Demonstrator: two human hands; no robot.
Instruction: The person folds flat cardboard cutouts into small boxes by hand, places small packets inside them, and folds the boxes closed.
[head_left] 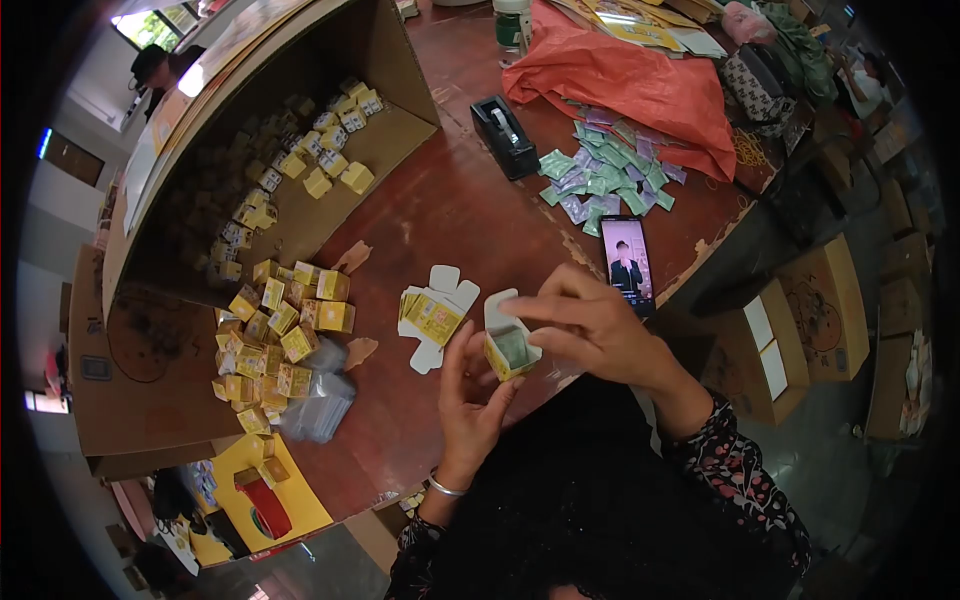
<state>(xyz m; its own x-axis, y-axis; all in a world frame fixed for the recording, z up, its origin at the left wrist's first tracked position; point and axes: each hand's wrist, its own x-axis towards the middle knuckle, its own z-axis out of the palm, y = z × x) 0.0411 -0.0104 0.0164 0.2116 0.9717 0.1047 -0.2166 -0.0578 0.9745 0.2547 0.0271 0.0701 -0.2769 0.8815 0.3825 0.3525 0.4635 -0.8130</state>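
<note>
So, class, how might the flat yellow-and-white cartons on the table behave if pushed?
The flat cartons would probably slide apart, since they lie loosely fanned. They look thin, so each is likely light and bendable. Lying flat, they seem unlikely to roll or tip.

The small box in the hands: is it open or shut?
The box is open: its white flap stands up and something green shows inside. The left hand holds it.
</note>
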